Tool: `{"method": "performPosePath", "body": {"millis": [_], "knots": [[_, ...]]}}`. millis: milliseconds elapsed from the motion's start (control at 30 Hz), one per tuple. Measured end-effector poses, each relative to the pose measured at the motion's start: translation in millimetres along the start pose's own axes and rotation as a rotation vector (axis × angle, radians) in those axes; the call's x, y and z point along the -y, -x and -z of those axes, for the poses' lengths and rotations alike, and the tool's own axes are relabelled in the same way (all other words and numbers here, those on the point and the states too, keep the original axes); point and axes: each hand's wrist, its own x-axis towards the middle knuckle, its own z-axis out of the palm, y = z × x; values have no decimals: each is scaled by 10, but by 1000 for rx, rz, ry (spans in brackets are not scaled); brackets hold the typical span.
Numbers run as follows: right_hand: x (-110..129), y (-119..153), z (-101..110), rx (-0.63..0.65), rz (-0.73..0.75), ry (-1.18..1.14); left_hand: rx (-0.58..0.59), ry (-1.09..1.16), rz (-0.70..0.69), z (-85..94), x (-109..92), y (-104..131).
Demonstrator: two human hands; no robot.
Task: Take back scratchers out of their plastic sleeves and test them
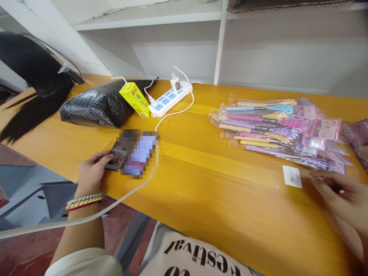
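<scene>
- Table (201,184): wood-grain top; near edge slants from the left end down to the lower right. Bare wood extends between the smartphone and the clear packets, reaching that edge.
- White shelving (220,46): stands along the table's far edge.
- Floor (34,249): reddish tile, seen below the near edge.
- Clear packets (258,130): pile towards the far right, containing slim pastel-handled articles.
- Black bubble-wrap parcel (94,105): near the far left edge.
- Right hand (340,195): over the table's right part, fingers bent, thumb and forefinger close together; whether anything is gripped cannot be told.
- Left hand (93,168): at the near left edge, gripping the smartphone, thumb on its face.
- Power strip (169,101): near the far edge; white cable (86,218) crosses the near edge.
- Chrysanthemum-tea carton (134,99): tilted, between parcel and strip.
- Smartphone (117,159): near the near left edge, beside a pixelated patch.
- Barcode label (292,177): just left of the right fingertips.
</scene>
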Motion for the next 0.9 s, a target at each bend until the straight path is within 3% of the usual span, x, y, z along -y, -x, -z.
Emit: {"method": "performPosePath", "body": {"millis": [100, 200, 567, 800, 900], "knots": [[27, -12, 11, -12, 17, -6, -64, 124, 68, -20, -4, -33], [31, -19, 16, -14, 19, 8, -106, 91, 89, -34, -2, -62], [-11, -20, 8, 25, -27, 29, -99, 24, 95, -39, -97, -7], [6, -22, 15, 1, -2, 11, 174, 85, 110, 93, -26, -19], [11, -20, 18, 3, -7, 18, 199, 95, 104, 114, 30, -48]]}}
